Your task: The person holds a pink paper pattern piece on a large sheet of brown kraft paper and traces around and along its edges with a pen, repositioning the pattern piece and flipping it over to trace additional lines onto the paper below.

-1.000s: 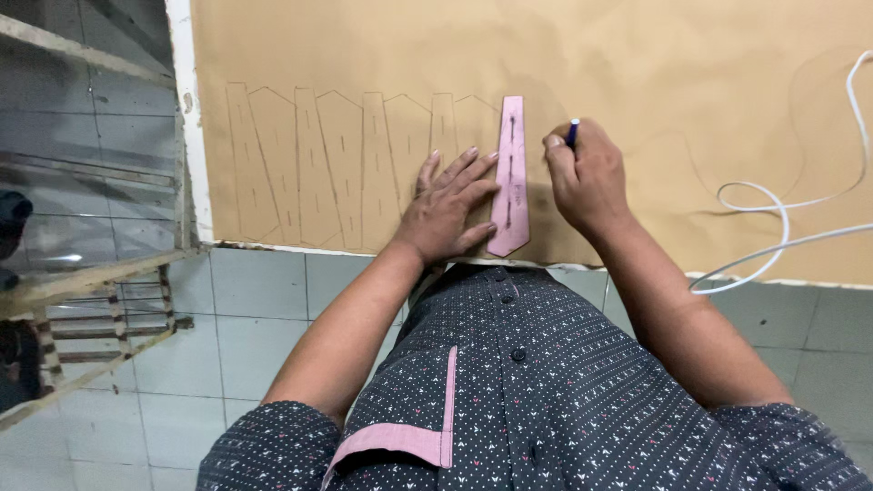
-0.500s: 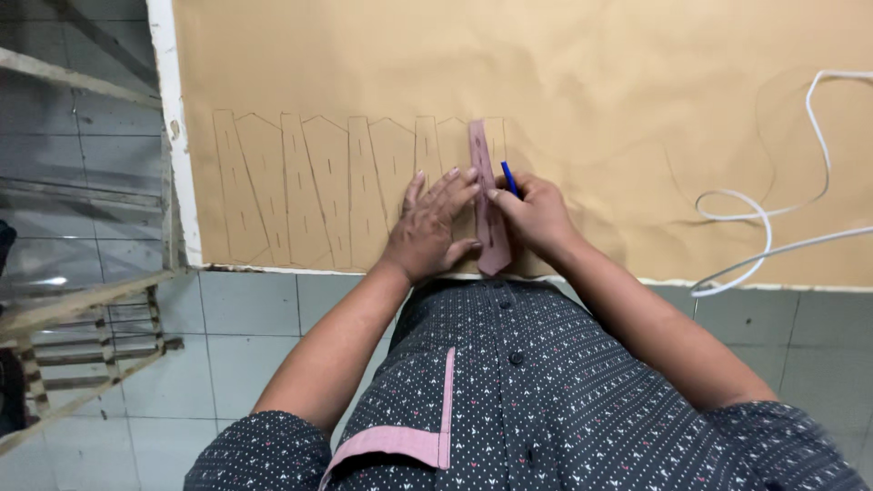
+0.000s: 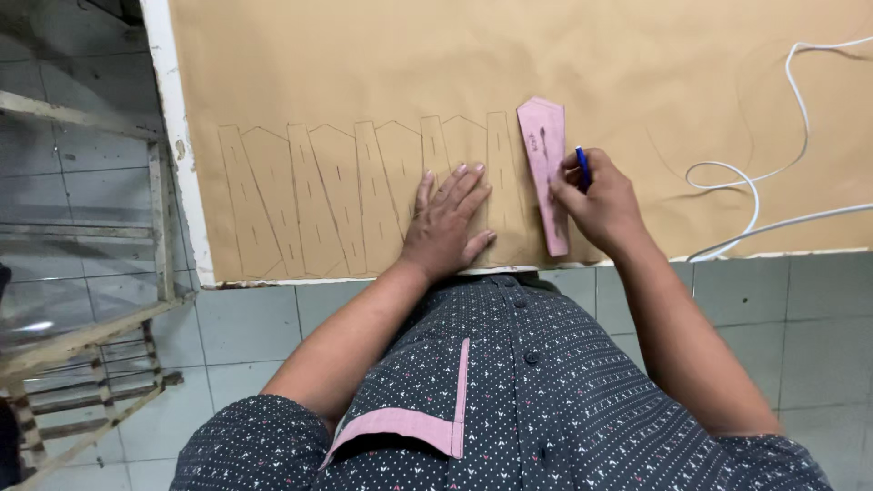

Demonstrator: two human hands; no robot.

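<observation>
Left hand: the left hand [image 3: 447, 223] lies open and flat, palm down, on the brown paper [image 3: 382, 82], a little left of the centre of the frame; the fingers are spread and it grips nothing.
Right hand: the right hand [image 3: 596, 200] is closed around a blue pen [image 3: 582, 167], just right of the centre; the pen tip is at the right edge of the pink template.
Pink template: the pink template [image 3: 546, 168] is a long narrow piece with a pointed top; it lies flat on the paper between the two hands, touching the right hand and apart from the left one.
Drawn outlines: a row of pencil outlines [image 3: 336, 195] of the same pointed shape runs from the left part of the paper up to the template.
Desk: the desk [image 3: 182, 182] shows a white edge at the left side of the paper.
White cable: a white cable [image 3: 773, 182] loops on the paper at the right of the frame, well apart from the hands.
Floor: grey tiles [image 3: 264, 318] are in the lower part of the frame.
Wooden frame: a wooden frame [image 3: 91, 336] stands at the lower left.
</observation>
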